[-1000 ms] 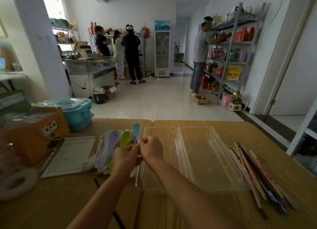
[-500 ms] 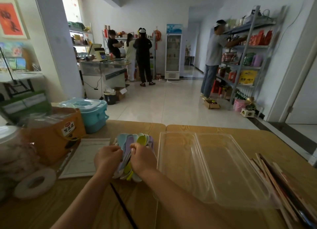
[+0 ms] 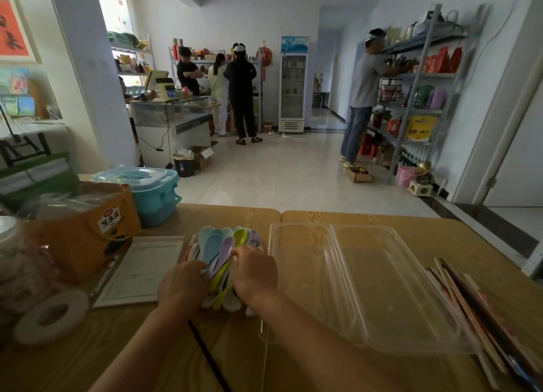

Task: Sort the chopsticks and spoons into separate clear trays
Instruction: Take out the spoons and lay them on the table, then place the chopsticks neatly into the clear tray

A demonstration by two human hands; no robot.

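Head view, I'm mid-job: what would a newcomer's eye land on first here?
The fan of pastel plastic spoons at the near centre of the wooden table, gripped between the left hand and the right hand. Just right of it lie the clear plastic trays, with nothing in them, and at the table's right edge a bundle of wooden chopsticks.

Wooden table [image 3: 440, 239]: orange carton [image 3: 88, 236] at left, teal lidded bin [image 3: 152, 194] behind it, printed form [image 3: 144, 271] just right of the carton, white tape roll [image 3: 75, 302] near-left. Background: drinks fridge [image 3: 293, 92], metal shelving [image 3: 423, 77] at right.
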